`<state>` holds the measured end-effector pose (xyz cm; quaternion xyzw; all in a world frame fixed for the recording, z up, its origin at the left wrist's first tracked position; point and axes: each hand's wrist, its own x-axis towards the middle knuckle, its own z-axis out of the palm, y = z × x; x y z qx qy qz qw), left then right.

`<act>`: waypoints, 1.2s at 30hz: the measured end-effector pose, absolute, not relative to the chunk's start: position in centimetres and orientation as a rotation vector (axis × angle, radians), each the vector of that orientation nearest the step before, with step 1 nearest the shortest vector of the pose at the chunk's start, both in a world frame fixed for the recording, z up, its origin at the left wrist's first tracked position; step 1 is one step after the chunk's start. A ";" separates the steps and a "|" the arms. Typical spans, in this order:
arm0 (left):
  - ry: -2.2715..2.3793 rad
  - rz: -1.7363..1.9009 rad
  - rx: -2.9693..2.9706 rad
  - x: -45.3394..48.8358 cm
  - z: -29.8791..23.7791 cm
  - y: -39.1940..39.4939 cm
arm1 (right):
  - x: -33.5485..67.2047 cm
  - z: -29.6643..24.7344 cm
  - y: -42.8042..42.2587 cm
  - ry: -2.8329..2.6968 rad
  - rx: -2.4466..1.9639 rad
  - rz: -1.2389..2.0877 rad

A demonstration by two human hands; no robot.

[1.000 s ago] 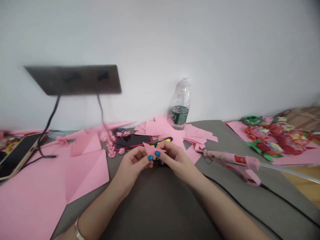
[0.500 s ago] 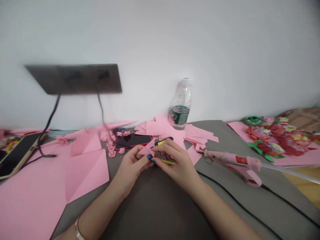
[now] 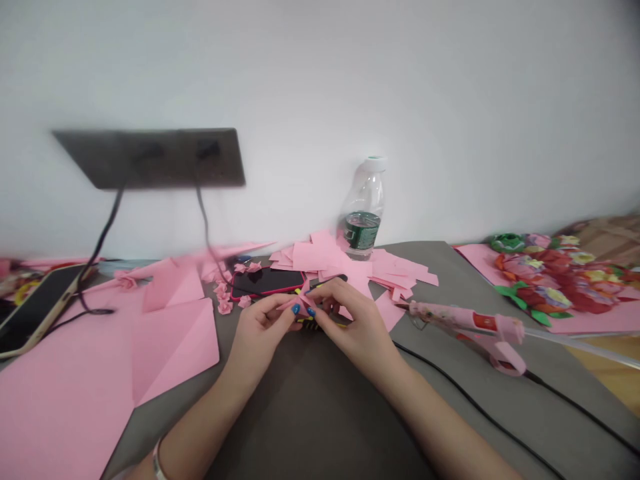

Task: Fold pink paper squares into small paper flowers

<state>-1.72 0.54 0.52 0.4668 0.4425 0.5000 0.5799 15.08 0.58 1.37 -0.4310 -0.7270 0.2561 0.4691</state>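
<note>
The person's left grip [image 3: 263,327] and right grip [image 3: 355,320] are both narrow, pinching a small folded piece of pink paper [image 3: 303,303] between the fingertips, their blue-painted nails nearly meeting over the grey surface [image 3: 320,413], towards its far edge. A black-and-yellow object [image 3: 313,325] lies directly beneath the hands. Just beyond them is a black phone in a red-edged case [image 3: 267,282], with tiny pink paper roses [image 3: 223,297] to its left. Loose pink paper squares [image 3: 395,272] are scattered along the far edge around a clear plastic bottle [image 3: 363,213] standing against the white wall. To the right lies a pink hot glue gun [image 3: 465,323] with a black cord [image 3: 480,417]. Paper flowers [image 3: 550,287] sit further right on a pink sheet, and large pink paper sheets [image 3: 65,393] cover the left side.
</note>
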 end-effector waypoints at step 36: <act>1.113 1.212 1.416 -2.1 0.3 0.7 | 15.2 0.9 1.3 -1.388 -0.992 1.304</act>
